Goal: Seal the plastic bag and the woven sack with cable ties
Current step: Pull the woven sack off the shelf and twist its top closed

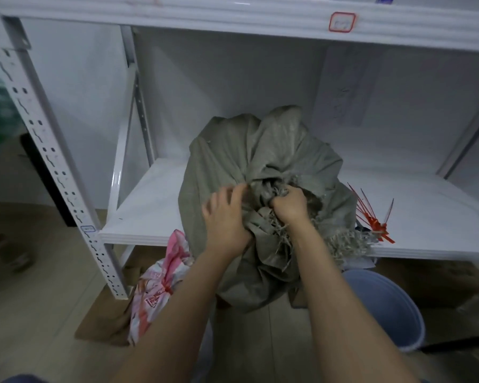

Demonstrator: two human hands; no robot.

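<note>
The grey woven sack (260,150) sits mid-frame on the white shelf (150,205), frayed mouth bunched; the right hand (291,204) is a fist clamped on that neck; the left hand (227,217) curls its fingers into folds beside it; the cloth looks soft, coarse, unlikely to slip, best held at the gathered neck; red cable ties (371,217) lie at right; the pink plastic bag (161,277) sits lower left.
</note>
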